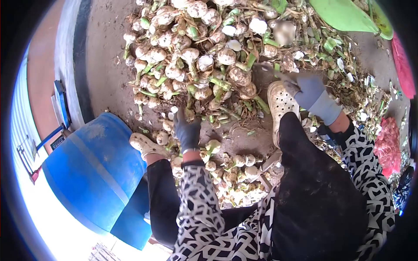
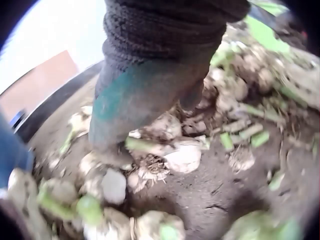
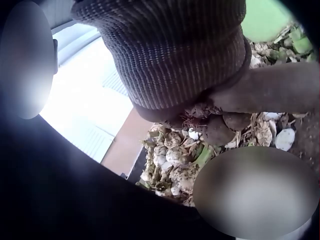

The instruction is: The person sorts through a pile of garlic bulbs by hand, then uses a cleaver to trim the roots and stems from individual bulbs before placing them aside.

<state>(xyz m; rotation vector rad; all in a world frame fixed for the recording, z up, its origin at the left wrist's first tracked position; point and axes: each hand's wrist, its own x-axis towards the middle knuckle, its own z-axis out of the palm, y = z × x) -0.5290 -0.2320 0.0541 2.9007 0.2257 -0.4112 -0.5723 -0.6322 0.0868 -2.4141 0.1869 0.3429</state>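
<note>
My gloved left hand [image 1: 187,132] reaches down into the garlic at the near edge of the heap. Its fingers and thumb stand apart around a garlic bulb [image 1: 189,114]. In the left wrist view, a bulb with a cut stem [image 2: 184,157] lies beneath the fingertips. My gloved right hand [image 1: 310,90] grips a dull, dirt-coated knife [image 1: 282,77] above the right shoe, its tip toward the heap. Close up in the right wrist view, the glove cuff hides most of the fingers, and a broad brown-grey length of the knife [image 3: 272,90] extends rightward.
A large garlic heap [image 1: 174,52] with green stems covers the ground ahead. Trimmed garlic [image 1: 239,161] lies between the legs. To the left stands a blue barrel [image 1: 96,165]. Stem scraps [image 1: 344,65], a green sheet [image 1: 344,15] and red mesh bags [image 1: 387,145] lie right.
</note>
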